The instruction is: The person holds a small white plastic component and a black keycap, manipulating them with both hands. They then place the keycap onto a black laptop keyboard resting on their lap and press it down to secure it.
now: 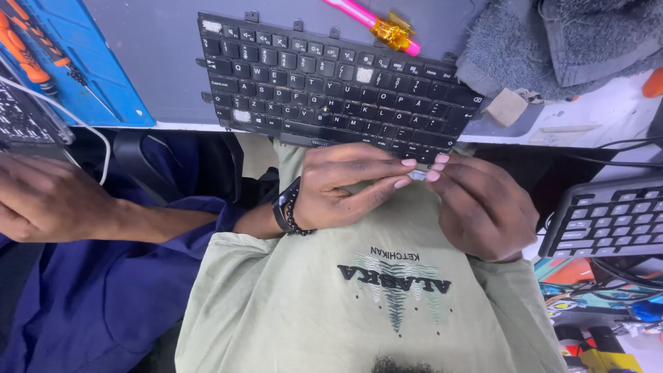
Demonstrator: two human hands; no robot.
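Pinching a small pale keycap (417, 175) between the fingers of the left hand (342, 185) and right hand (483, 207), the person holds it over the lap just below the near edge of the bench (594, 117), where the bare black laptop keyboard (331, 86) hangs over that edge. A few key places on that keyboard show pale and capless, so by my judgement most keys sit in place and little is left. On the grey bench lie a pink tool (373, 22) and a grey towel (552, 41) at the far side, a blue mat (90, 62) towards the left end, a second keyboard (608, 217) at the right, and another person's hand (48, 200) rests at the left.

A grey work mat (166, 62) covers the bench, bearing a bare black laptop keyboard (331, 86) at centre. A blue mat (83, 62) lies left, a pink tool (373, 24) far, a grey towel (552, 41) right.
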